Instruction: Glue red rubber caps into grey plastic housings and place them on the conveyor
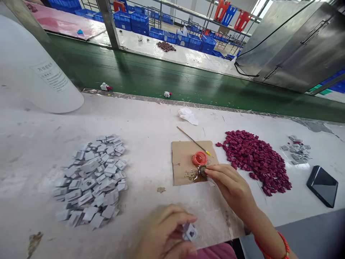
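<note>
Near the table's front edge, my left hand (171, 230) is closed round a small light-grey plastic piece (190, 232) with a dark heart-shaped hole. My right hand (229, 181) reaches onto a brown cardboard sheet (179, 151), its fingertips pinched at the edge of a small dark round cap (202, 170). Under those fingers a bit of white shows; most of it is hidden. Just behind the cap sits a red-orange round lid (199, 158) with reddish liquid inside. Wet brown drops spot the cardboard. A thin stick (192, 138) with a yellow tip lies across its far edge.
A heap of grey pieces (94, 176) spreads at left, dark-red pieces (254, 158) at right. Farther right are a small grey pile (296, 149) and a black device (322, 186). Crumpled paper (188, 116) lies before the green conveyor belt (140, 77). A large white container (35, 72) stands left.
</note>
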Available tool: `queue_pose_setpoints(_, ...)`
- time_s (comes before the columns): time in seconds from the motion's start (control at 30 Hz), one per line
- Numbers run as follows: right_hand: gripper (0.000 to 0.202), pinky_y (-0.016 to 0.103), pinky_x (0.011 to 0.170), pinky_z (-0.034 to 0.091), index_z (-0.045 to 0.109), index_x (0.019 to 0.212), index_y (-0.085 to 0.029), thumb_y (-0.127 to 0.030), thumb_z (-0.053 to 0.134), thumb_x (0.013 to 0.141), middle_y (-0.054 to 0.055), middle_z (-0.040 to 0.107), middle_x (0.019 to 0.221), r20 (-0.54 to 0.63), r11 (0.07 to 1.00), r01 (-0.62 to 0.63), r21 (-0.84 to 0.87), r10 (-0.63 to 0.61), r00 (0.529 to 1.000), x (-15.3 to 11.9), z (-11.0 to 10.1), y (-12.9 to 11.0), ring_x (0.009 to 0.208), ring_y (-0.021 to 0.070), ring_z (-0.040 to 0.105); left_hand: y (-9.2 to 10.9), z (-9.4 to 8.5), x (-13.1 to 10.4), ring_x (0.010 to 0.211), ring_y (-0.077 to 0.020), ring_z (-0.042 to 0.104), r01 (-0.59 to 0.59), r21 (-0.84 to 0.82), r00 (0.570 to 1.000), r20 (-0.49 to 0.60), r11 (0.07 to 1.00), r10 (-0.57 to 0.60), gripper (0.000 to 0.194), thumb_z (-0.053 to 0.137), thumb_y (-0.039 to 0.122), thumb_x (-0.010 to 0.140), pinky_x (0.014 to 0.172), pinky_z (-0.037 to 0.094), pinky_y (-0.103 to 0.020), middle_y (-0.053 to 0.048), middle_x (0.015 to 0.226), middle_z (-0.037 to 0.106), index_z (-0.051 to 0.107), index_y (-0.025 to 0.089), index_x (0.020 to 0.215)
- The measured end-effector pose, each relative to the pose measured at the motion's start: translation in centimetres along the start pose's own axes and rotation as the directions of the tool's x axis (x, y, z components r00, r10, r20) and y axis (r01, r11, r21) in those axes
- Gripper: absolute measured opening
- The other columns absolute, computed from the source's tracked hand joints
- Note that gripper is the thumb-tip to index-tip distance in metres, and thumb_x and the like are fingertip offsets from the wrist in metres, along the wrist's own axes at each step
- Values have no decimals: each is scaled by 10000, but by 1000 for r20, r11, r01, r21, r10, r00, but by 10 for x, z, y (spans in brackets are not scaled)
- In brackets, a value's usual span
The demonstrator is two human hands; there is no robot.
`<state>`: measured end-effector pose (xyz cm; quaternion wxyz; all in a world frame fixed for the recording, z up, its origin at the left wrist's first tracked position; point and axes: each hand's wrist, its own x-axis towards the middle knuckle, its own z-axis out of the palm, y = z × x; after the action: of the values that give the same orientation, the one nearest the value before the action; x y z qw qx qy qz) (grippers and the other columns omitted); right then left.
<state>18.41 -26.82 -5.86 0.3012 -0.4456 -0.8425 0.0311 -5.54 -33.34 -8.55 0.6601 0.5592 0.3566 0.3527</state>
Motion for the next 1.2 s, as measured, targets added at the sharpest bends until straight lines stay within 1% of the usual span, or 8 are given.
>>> queue_pose_setpoints(0.1, 283, 299, 823, 554, 651, 1079, -207, -38, 557, 872, 59, 696, 1018, -49, 999, -38, -5, 38, 998, -2, -3, -6, 955, 162, 645, -9, 4, 8, 845, -169, 690, -264, 469, 955, 7, 843, 295, 329, 799, 300, 707, 768, 546, -227, -10, 936, 711, 640, 248, 990)
queue_pose_setpoints(0.23, 319, 247, 845, 548, 638, 1096, -213, -23, 586, 846, 47, 672, 1046, -181, 972, -208, 113, 225, 957, -21, -2, -31, 964, 135, 641, -14, 14, 16, 881, -214, 686, -298, 676, 884, -71, 674, 462, 324, 769, 382, 721, 789, 550, -297, -6, 841, 722, 575, 212, 918)
queue_pose_setpoints(0.33, 296, 223, 756, 577, 648, 1031, -202, -12, 594, 811, 37, 666, 980, -195, 917, -260, 304, 327, 925, -41, 6, -57, 906, 130, 643, -15, 19, 16, 907, -235, 640, -222, 710, 897, -119, 668, 425, 297, 773, 304, 730, 774, 543, -335, -4, 807, 689, 555, 209, 908)
queue_pose_setpoints(0.5, 336, 240, 712, 597, 664, 984, -171, 47, 613, 734, 45, 690, 895, -217, 902, -199, 382, 297, 930, -56, 23, -83, 810, 136, 664, -12, 21, 16, 832, -215, 582, -188, 661, 897, -186, 726, 401, 221, 742, 162, 754, 716, 534, -322, -9, 757, 651, 556, 187, 872)
queue_pose_setpoints(0.63, 298, 254, 702, 604, 662, 985, -176, 18, 626, 761, 59, 695, 885, -173, 891, -222, 397, 310, 935, -56, 29, -82, 816, 151, 676, -11, 22, 17, 810, -210, 571, -208, 646, 878, -207, 734, 431, 176, 722, 169, 775, 702, 529, -315, -16, 739, 651, 566, 174, 858)
queue_pose_setpoints(1.03, 291, 234, 796, 588, 626, 1076, -203, -29, 586, 847, 50, 684, 956, 132, 831, -300, 469, 269, 954, -44, 20, -79, 918, 144, 664, -10, 20, 18, 796, -195, 611, -208, 668, 895, -165, 714, 415, 94, 642, 179, 842, 715, 533, -292, -13, 746, 642, 550, 196, 855)
queue_pose_setpoints(1.13, 250, 270, 814, 586, 607, 1138, -226, -158, 562, 902, 58, 691, 1007, 57, 879, -206, 430, 201, 978, -47, 15, -77, 949, 161, 660, -8, 11, 14, 828, -194, 649, -234, 693, 922, -66, 682, 383, 197, 705, 180, 783, 753, 546, -264, -11, 806, 678, 569, 221, 919)
queue_pose_setpoints(1.2, 263, 304, 838, 573, 588, 1173, -237, -245, 562, 912, 70, 670, 1082, -73, 923, -209, 322, 244, 967, -58, 8, -67, 1004, 183, 642, 2, -4, 11, 742, -161, 665, -270, 650, 934, -1, 710, 357, 258, 736, 224, 743, 689, 553, -206, 14, 816, 694, 605, 258, 962)
